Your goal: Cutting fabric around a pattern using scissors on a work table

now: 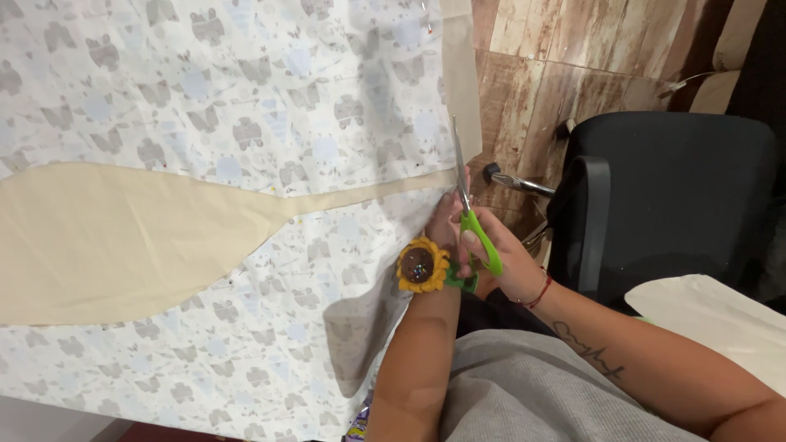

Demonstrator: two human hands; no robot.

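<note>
My right hand (503, 262) has its grip closed around the green handles of the scissors (468, 214). Their long axis runs near to far, the blades pointing far along the right edge of the printed fabric (246, 106). My left hand (446, 225) pinches that edge just beside the blades. A sunflower pincushion (422, 265) sits on my left wrist. A beige pattern piece (115, 241) lies on the fabric to the left.

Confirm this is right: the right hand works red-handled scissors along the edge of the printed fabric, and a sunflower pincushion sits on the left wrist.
Not quite: the head view shows the scissors have green handles, not red. The rest holds: the right hand works them along the printed fabric edge, and the sunflower pincushion sits on the left wrist.
</note>
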